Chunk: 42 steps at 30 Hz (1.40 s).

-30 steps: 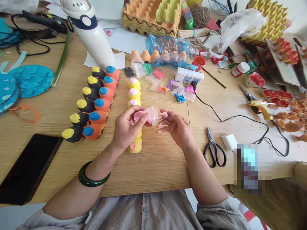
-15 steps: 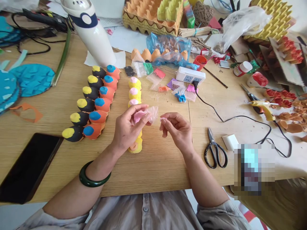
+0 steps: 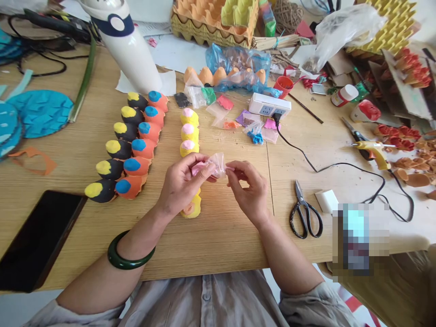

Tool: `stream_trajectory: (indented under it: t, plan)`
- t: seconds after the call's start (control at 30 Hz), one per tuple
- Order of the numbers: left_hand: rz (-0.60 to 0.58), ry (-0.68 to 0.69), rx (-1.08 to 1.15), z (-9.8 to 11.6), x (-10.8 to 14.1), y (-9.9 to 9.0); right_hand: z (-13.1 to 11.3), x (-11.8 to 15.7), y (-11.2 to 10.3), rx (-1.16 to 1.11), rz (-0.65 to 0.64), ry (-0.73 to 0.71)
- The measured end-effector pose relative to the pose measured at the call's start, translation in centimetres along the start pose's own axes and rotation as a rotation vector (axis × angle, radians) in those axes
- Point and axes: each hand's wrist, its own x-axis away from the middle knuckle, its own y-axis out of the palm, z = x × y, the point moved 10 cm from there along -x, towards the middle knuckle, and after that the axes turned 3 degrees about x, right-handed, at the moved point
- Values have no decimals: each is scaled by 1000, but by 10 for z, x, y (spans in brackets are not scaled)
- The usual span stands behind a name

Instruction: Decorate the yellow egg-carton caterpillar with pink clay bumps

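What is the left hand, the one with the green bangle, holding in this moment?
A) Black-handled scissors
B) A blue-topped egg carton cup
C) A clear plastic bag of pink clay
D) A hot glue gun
C: the left hand grips a clear plastic bag with pink clay showing inside it, while the right hand pinches a bit of the clay at the bag's edge.

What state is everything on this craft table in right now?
Left hand: gripping the bag
Right hand: pinched at the bag's edge
Bag: crumpled, holding pink clay
Scissors: blades closed, lying flat
Power strip: one plug in
Glue gun: lying on its side
Phone: screen dark
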Motion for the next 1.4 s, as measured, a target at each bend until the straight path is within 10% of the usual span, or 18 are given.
stream_trajectory:
  t: [0.27,0.5,0.67,0.97,1.2,1.4]
  plan:
    - [19,24,-34,-1,1,-2,-3,3,-15,-57,126,14]
    - [-33,18,-28,-1,3,0,-9,-1,2,3,-42,-43]
    - [32,-10,15,-5,0,-8,4,-1,-14,-182,125,90]
    - [-33,10,-82,2,4,2,-19,1,3,38,-12,-224]
    - [66,-16,-107,-4,0,-11,3,-2,-18,-203,168,43]
    - [-7,19,-100,2,4,-3,-14,-1,2,-19,-12,-156]
